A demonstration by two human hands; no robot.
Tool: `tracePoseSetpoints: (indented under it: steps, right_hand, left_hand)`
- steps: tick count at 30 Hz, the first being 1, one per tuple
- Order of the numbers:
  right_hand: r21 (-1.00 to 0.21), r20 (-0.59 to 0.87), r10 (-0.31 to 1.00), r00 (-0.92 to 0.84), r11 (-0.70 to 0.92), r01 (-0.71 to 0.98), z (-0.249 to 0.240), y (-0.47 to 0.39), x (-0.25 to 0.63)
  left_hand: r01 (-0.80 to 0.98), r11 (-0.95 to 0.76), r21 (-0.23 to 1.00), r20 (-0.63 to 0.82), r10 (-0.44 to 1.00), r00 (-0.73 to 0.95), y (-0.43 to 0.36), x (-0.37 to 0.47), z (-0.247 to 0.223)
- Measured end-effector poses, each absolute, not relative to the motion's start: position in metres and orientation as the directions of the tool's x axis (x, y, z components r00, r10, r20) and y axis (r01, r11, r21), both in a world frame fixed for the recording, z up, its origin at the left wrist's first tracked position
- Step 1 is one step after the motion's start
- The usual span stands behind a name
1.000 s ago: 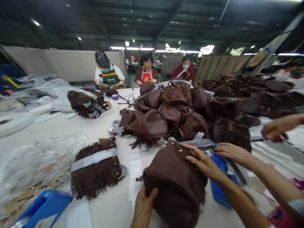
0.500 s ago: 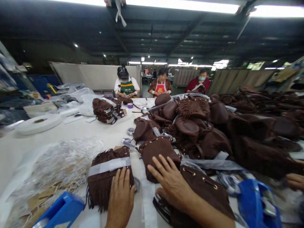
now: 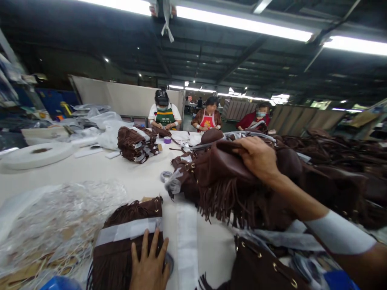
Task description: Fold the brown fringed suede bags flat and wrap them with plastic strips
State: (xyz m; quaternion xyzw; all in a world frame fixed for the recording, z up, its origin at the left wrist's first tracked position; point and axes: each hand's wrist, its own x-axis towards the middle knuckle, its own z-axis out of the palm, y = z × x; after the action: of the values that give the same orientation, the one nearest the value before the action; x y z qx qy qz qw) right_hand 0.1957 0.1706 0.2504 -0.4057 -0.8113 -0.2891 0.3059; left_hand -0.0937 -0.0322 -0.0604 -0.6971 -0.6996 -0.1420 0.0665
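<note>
My left hand (image 3: 149,262) lies with its fingers spread on a dark brown fringed bag (image 3: 113,255). A pale band (image 3: 128,231) wraps across that bag, and gold eyelets show near its top. My right hand (image 3: 258,159) grips the edge of another brown fringed bag (image 3: 225,169), thumb and fingers closed on it. This second bag is tipped on its side at the front of the pile, fringe hanging down. Plastic-wrapped parts (image 3: 173,183) stick out at its left end. Nearer me, at the bottom, a brown bag with eyelets (image 3: 263,266) lies on the table.
A heap of brown bags (image 3: 332,169) covers the right side. Clear plastic bags and tags (image 3: 66,217) lie at left, with a white roll (image 3: 39,155) behind. Stacked fringed bags (image 3: 137,143) stand beside purple tape (image 3: 167,139). Several people sit across the table (image 3: 145,173).
My right hand has left the bag in the middle, moved up and away, and closed on a fringed bag at the pile. My left hand stays on its bag, fingers wider apart.
</note>
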Motion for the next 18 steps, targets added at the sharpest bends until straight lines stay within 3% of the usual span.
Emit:
tracePoseSetpoints:
  steps: [4, 7, 12, 15, 18]
  right_hand:
    - [0.183, 0.883, 0.344, -0.320, 0.377, 0.908, 0.271, 0.202, 0.178]
    - [0.185, 0.868, 0.394, -0.303, 0.309, 0.933, 0.248, 0.228, 0.154]
    - [0.198, 0.530, 0.729, -0.433, 0.391, 0.899, 0.156, 0.280, 0.124]
    - [0.158, 0.351, 0.818, -0.455, 0.427, 0.890, 0.109, 0.286, 0.123]
    - [0.130, 0.281, 0.865, -0.417, 0.396, 0.909, 0.100, 0.272, 0.137]
  left_hand:
    - [0.999, -0.024, 0.040, 0.310, 0.951, 0.011, -0.025, -0.110, -0.078]
    - [0.999, -0.034, 0.007, 0.319, 0.947, 0.029, -0.021, -0.125, -0.091]
    - [1.000, -0.018, 0.006, 0.341, 0.940, 0.014, -0.019, -0.132, -0.092]
    - [0.999, -0.033, 0.041, 0.347, 0.938, 0.017, -0.023, -0.124, -0.079]
    - [0.995, -0.047, 0.083, 0.320, 0.947, 0.018, -0.030, -0.117, -0.063]
